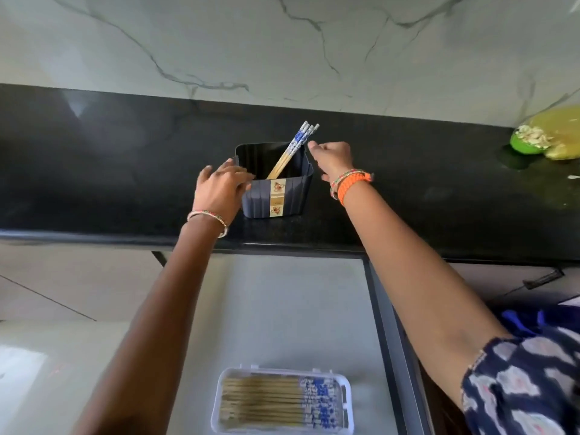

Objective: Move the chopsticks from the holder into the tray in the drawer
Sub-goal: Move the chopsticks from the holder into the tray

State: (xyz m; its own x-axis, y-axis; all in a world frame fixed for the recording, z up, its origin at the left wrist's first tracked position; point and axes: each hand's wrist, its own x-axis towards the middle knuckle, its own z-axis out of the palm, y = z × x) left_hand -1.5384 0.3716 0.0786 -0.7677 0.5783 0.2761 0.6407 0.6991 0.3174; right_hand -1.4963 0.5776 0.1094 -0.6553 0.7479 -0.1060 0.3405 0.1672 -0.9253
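Head view: we find the last chopsticks leaning in the holder on the counter; more already lie in the tray in the drawer, near us.
Handling: we judge them light, stiff, slippery; take the patterned tops.
Grip: left hand rests on the holder's left rim, fingers spread; right hand reaches just beside the tops, pinching nothing.
Hidden: tips inside the holder; exact count unclear.

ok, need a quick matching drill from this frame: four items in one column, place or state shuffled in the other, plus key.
1. dark blue ribbed plastic holder
2. clear plastic tray
3. blue-patterned wooden chopsticks leaning upright
4. green bowl

A. far right of the black counter
B. inside the holder
C. in the open drawer, holding chopsticks laid flat
D. left hand resting on its side

Pairs: 1-D, 2-C, 3-B, 4-A
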